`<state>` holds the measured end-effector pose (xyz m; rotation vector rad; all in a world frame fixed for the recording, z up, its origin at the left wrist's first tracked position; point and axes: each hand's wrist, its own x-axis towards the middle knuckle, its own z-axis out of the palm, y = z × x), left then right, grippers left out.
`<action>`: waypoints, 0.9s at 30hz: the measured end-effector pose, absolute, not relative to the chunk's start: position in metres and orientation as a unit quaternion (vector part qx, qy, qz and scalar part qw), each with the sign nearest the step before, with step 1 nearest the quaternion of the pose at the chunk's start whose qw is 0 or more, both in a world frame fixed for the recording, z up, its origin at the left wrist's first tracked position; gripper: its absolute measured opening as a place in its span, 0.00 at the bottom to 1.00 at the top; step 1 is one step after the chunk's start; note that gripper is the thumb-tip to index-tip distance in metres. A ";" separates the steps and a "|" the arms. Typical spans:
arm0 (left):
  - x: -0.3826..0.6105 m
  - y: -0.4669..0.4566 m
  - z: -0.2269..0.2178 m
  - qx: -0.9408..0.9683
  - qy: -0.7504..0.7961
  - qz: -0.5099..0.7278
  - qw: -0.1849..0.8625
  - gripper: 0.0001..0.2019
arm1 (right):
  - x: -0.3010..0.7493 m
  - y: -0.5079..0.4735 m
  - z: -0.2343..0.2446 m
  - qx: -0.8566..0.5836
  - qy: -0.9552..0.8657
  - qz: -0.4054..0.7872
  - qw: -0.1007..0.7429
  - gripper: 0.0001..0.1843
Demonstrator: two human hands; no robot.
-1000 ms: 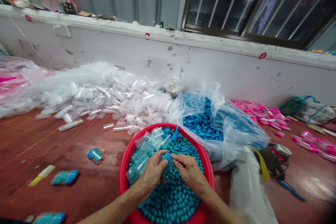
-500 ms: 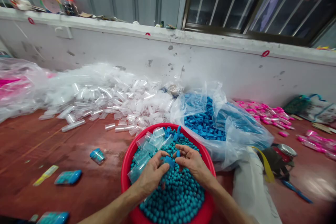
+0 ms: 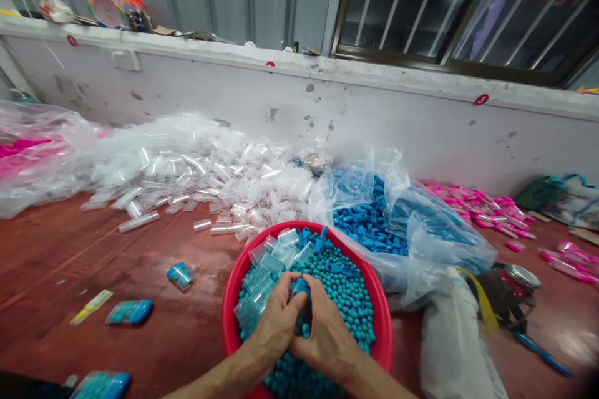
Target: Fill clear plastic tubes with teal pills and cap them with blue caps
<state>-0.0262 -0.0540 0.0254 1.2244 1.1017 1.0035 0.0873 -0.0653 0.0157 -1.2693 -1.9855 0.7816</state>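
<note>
Both my hands meet over a red basin [image 3: 228, 308] of teal beads [image 3: 344, 299]. My left hand [image 3: 276, 318] is closed around a small clear container with a blue cap [image 3: 300, 287]; the fingers hide most of it. My right hand [image 3: 327, 333] wraps the same container from the other side, fingertips against the cap. Clear empty containers [image 3: 271, 265] lie on the beads at the basin's left. Blue caps [image 3: 321, 240] rest near its far rim, and a single blue piece [image 3: 341, 270] lies on the beads to the right.
Capped containers with teal beads [image 3: 128, 312] lie on the red floor at left. Behind the basin are a heap of clear tubes [image 3: 224, 181] and an open plastic bag [image 3: 421, 262] of blue caps. Pink pieces [image 3: 482, 206] and a white sack [image 3: 452, 336] are at right.
My right hand, which was apart with a small blue piece at its fingers, has come left against my left hand and the container. A blue piece now shows on the beads. The view has shifted slightly.
</note>
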 end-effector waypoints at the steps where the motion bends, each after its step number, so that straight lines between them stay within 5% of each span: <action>1: -0.025 -0.056 0.027 0.515 0.476 0.429 0.569 0.09 | 0.086 -0.066 0.016 -0.483 -0.761 0.285 0.327 0.37; 9: -0.022 -0.060 0.025 0.558 0.484 0.415 0.532 0.05 | 0.082 -0.078 -0.002 -0.509 -0.769 0.191 0.338 0.41; 15: -0.060 -0.051 0.033 0.642 0.495 0.376 0.449 0.09 | 0.088 -0.071 0.015 -0.481 -0.783 0.296 0.261 0.46; 21: -0.156 -0.039 0.033 0.646 0.696 0.255 0.180 0.20 | 0.109 -0.054 0.018 -0.459 -0.831 0.250 0.187 0.17; 27: -0.185 -0.033 0.024 0.602 0.772 0.194 0.063 0.24 | 0.080 -0.061 0.019 -0.380 -0.907 0.165 0.080 0.17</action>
